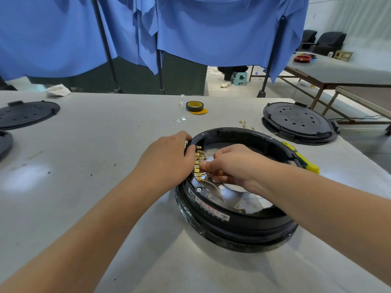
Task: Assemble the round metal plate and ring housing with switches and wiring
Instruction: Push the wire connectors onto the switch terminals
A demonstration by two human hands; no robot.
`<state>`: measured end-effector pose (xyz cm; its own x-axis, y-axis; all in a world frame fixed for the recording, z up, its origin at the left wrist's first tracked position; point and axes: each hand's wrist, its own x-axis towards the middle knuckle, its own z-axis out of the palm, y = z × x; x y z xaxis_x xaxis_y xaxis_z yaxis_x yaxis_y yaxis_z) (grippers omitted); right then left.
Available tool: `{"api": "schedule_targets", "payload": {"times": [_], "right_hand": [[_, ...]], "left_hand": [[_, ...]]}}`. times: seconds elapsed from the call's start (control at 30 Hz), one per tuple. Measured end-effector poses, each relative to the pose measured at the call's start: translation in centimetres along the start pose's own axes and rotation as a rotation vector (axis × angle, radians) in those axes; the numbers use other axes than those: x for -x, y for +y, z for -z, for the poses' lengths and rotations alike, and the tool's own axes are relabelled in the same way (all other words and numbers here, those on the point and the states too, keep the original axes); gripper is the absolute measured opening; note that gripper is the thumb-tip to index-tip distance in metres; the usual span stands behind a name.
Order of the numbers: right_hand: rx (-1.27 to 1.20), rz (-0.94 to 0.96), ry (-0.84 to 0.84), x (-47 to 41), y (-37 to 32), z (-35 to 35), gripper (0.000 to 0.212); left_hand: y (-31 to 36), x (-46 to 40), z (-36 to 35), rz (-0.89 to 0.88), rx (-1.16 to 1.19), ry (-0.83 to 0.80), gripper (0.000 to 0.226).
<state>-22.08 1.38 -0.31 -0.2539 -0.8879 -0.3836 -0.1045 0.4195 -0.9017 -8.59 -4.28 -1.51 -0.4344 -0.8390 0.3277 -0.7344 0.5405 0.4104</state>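
The black ring housing (234, 208) lies flat on the grey table (105, 166), just in front of the person and a little right of centre, with the round metal plate (232, 188) showing silver inside it. Along the inner left wall of the ring runs a row of brass terminals (197, 163), and thin pale wires (208, 154) lead from them toward the middle. The left hand (167, 159) rests over the ring's left rim, fingers curled down round its outer edge and thumb pressed by the top terminal, so it grips the ring. The right hand (234, 166) reaches into the ring from the right, fingers bent, its thumb and forefinger pinching something small at the terminals; whether that is a wire end or a connector is too small to tell. A yellow-handled tool (300, 158) lies just beside the ring's far right rim. Farther right on the table sits a black perforated disc (298, 121), and another like it (27, 113) lies at the far left. A roll of tape (194, 106) stands near the table's back edge, with bits of clear plastic (182, 119) next to it. Blue cloth (190, 28) hangs behind the table, and a second table (338, 70) stands off to the right.
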Motion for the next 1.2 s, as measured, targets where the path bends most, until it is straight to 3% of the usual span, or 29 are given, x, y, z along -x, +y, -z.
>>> {"api": "schedule_targets", "payload": {"times": [0.13,0.3,0.6,0.7,1.2], "right_hand": [[-0.02,-0.005,-0.002,-0.2,0.0,-0.1,0.032],[-0.105,-0.045,0.03,-0.5,0.0,0.2,0.01],[-0.11,-0.145,-0.005,-1.7,-0.1,0.2,0.018],[-0.128,-0.172,-0.016,-1.7,-0.2,0.0,0.009],[-0.285,-0.202,-0.043,-1.9,-0.2,0.0,0.004]], "left_hand": [[-0.1,0.0,0.0,0.017,0.015,-0.005,0.035],[-0.3,-0.1,0.0,0.015,-0.015,-0.021,0.035],[-0.8,-0.4,-0.1,0.019,-0.008,-0.004,0.032],[-1.1,-0.5,-0.2,0.024,0.041,-0.032,0.029],[-1.4,-0.7,-0.4,0.008,0.031,-0.017,0.03]]}}
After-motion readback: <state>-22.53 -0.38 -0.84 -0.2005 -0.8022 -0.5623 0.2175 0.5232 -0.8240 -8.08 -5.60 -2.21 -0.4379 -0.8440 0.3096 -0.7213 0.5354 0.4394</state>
